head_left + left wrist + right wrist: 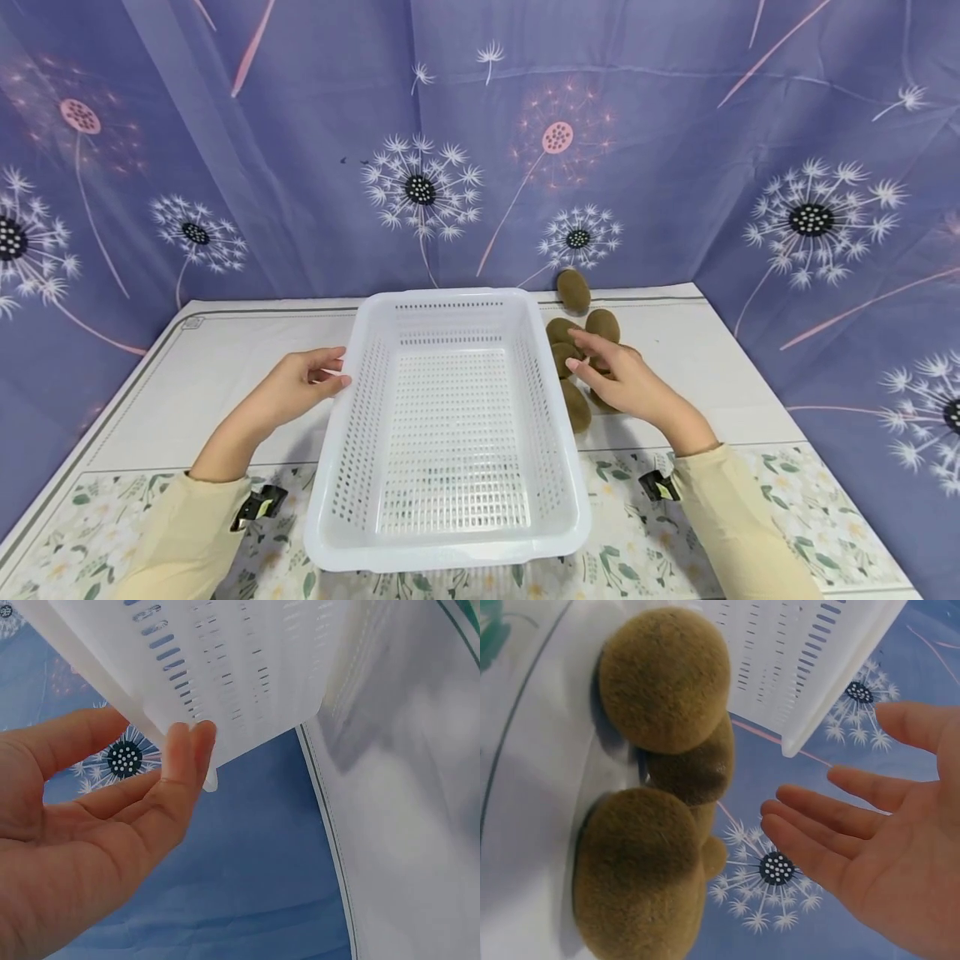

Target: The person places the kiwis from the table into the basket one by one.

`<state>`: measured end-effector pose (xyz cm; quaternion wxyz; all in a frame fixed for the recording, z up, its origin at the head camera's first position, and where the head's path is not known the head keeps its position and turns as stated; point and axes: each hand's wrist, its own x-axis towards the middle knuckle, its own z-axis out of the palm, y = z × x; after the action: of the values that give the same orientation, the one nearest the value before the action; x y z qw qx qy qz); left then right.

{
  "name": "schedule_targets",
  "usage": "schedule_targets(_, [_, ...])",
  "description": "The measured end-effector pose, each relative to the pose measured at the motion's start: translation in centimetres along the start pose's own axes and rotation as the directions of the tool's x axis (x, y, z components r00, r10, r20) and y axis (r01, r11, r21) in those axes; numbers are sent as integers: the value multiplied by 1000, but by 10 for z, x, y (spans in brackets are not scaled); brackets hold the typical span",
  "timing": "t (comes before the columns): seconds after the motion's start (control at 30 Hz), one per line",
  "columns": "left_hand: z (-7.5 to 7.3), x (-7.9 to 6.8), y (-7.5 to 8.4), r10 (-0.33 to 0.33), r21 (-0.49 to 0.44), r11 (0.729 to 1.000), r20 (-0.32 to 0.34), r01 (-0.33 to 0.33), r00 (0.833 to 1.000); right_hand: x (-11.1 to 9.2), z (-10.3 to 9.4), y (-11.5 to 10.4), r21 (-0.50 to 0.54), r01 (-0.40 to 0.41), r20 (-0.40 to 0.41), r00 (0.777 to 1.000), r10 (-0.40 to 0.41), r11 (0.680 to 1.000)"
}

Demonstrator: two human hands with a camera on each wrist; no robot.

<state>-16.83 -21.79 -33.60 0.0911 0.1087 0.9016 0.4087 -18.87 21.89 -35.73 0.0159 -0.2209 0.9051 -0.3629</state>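
Note:
A white perforated plastic basket (450,550) stands at the middle of the table with nothing inside. My left hand (300,383) is at its left rim, the thumb at the rim's upper edge and fingers under it against the outer wall, as the left wrist view also shows. On the right, my right hand (626,379) hovers over several brown fuzzy kiwis (573,292) beside the basket, fingers spread and holding nothing. In the right wrist view that hand (885,840) is apart from both the kiwis (664,679) and the basket (780,660). Some kiwis are partly hidden.
A white tablecloth (247,333) with a floral band (772,517) along its near side covers the table. Blue-purple dandelion curtains (300,150) hang behind and at both sides, close to the table's back edge.

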Motion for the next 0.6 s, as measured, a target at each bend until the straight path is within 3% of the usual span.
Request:
schedule_targets(0.2, [1, 2, -2, -29, -66, 997, -15, 28, 999, 0, 4, 1, -12, 7, 37, 999, -6, 1000])
schedule_targets(0.6, [3, 4, -7, -78, -125, 989, -25, 74, 997, -3, 9, 2, -12, -57, 97, 994, 58, 998])
